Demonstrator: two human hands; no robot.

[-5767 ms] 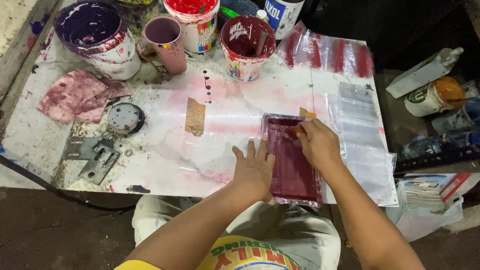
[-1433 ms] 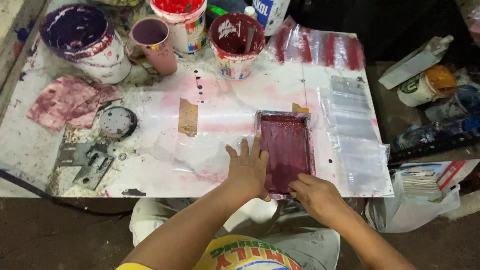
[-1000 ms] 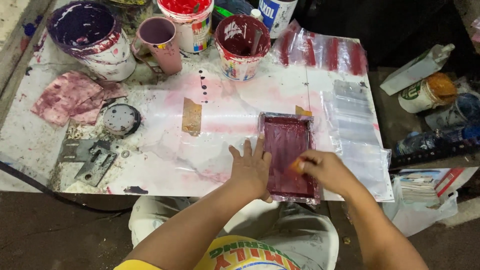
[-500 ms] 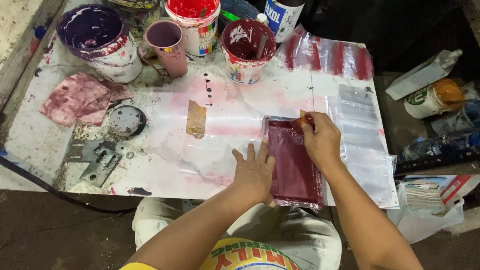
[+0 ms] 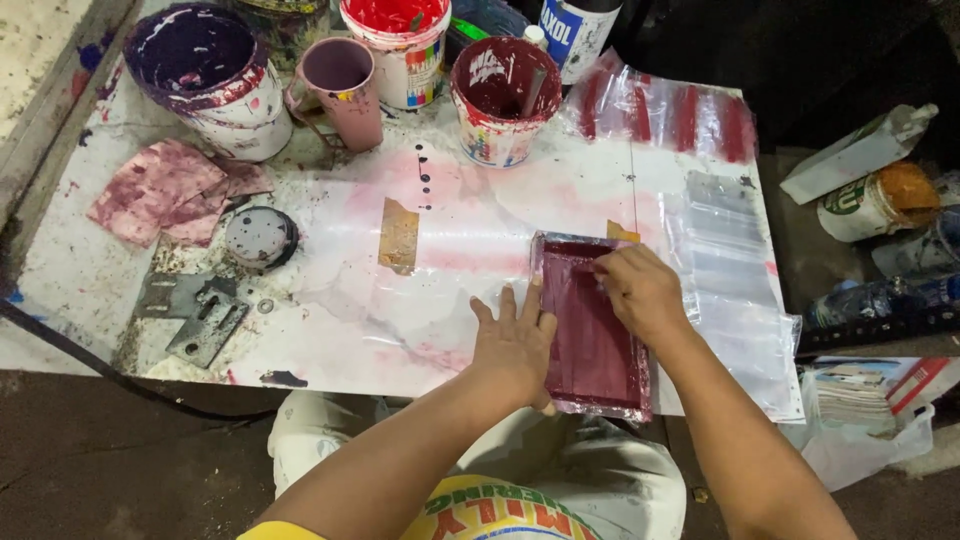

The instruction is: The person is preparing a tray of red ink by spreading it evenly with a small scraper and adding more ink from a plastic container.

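Small printing workshop, ink-stained worktable [image 5: 330,320], ink tubs [image 5: 210,75], stained rags [image 5: 165,190]

ink-stained white worktable [image 5: 330,330] fills centre, dark dirty floor [image 5: 120,450] at 7 o'clock, shadowed clutter at 3 o'clock

left hand [image 5: 515,345]: flat, fingers spread | right hand [image 5: 640,293]: fingers curled, pressing down

Blue-labelled bottle [image 5: 578,30] top centre; white bottle [image 5: 858,155], green-labelled can [image 5: 865,205] right.
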